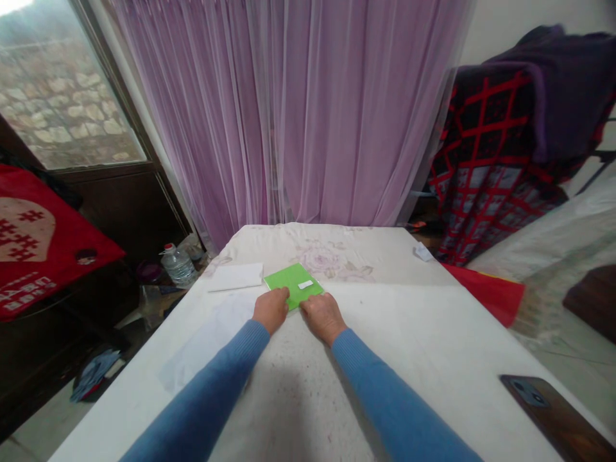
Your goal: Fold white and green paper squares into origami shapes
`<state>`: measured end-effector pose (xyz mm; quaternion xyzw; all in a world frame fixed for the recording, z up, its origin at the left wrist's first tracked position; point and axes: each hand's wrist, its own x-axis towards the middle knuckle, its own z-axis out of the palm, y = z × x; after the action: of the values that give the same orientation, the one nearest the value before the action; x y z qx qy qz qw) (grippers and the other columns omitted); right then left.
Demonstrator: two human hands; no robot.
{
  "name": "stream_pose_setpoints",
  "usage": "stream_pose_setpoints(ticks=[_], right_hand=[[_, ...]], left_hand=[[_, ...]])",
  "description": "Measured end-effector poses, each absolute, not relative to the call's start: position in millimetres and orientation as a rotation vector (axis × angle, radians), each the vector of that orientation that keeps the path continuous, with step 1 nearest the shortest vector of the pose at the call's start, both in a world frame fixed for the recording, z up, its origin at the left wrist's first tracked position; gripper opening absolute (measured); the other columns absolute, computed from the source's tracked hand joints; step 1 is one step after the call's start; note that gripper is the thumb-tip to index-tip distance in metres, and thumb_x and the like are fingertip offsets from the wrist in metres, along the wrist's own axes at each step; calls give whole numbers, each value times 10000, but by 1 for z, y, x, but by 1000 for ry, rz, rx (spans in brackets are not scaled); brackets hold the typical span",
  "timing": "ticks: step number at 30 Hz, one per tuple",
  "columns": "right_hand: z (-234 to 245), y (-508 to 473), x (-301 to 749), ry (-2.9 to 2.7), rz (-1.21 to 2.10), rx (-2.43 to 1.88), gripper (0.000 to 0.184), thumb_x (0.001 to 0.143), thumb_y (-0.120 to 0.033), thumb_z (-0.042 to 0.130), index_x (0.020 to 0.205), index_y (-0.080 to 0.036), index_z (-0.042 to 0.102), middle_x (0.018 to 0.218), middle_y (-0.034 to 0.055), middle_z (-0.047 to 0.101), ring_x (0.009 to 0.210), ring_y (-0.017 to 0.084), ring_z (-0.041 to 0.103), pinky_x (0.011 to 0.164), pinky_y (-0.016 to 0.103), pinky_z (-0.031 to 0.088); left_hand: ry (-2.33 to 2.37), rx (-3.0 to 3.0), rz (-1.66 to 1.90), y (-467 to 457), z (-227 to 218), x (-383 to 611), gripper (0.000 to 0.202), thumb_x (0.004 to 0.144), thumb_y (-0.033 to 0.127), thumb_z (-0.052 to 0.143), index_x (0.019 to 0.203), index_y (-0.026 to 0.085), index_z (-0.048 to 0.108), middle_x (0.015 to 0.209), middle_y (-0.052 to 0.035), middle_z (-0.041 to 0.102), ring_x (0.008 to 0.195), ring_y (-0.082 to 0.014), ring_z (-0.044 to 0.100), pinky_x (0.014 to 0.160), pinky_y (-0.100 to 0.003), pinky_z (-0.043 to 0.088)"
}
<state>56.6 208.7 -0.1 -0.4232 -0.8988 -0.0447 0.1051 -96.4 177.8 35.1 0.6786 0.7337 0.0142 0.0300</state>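
A flat green square packet (290, 280), with a glossy clear edge and a small white label (305, 284), lies on the table. My left hand (272, 309) is closed at its near left edge, thumb along the green surface. Beside it, my right hand (323, 316) is closed on the near right edge, its fingers curled under and partly hidden. A small gap separates the two hands. To the left of the packet rests a white flat stack or pad (235, 276), apart from my left hand.
A white cloth with a faded flower print covers the table (409, 333). A thin pale sheet (206, 340) lies near my left forearm. A phone (553, 410) sits at the right front, a crumpled white scrap (423, 251) at the far right edge. A water bottle (178, 265) stands beyond the left edge.
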Motion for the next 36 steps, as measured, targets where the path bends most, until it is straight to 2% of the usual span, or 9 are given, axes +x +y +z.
stream_pose_setpoints(ticks=[3,7,13,20,25,36], right_hand=[[-1,199,64,-2624,-134,-1280,287,933,-245,475,820,-188,733,818,83,721,747,186,635,697,321,373],[0,194,73,-2527,-164,-1339,383,954,-376,459,787,-173,737,825,102,690,813,212,620,725,335,376],[3,208,61,-2554,-174,-1258,210,918,-240,524,869,-180,720,895,88,672,861,207,582,729,327,374],[4,213,50,-2539,-173,-1289,312,943,-363,500,843,-179,731,921,105,669,921,230,576,743,331,390],[-2,215,49,-2611,-180,-1249,202,933,-241,512,937,-183,705,875,79,685,803,194,597,713,320,390],[-11,218,52,-2633,-283,-1047,203,922,-220,549,804,-189,712,835,69,653,778,181,547,661,299,357]], left_hand=[[2253,2098,23,175,35,-97,274,871,174,475,1113,222,597,1085,-81,698,1033,-207,638,842,-290,449],[2275,2080,19,176,36,-98,227,892,169,436,994,208,635,993,-93,719,964,-217,661,805,-302,453],[2310,2072,45,178,36,-98,219,881,193,450,980,215,644,968,-87,725,944,-215,666,785,-293,454],[2300,2086,64,177,34,-100,216,885,215,451,983,220,644,953,-88,729,930,-226,670,774,-305,457],[2295,2079,74,177,34,-100,200,888,212,459,966,220,643,947,-85,729,928,-221,673,773,-300,454],[2295,2032,120,180,36,-105,231,905,217,441,963,230,664,960,-74,732,930,-210,670,781,-290,449]])
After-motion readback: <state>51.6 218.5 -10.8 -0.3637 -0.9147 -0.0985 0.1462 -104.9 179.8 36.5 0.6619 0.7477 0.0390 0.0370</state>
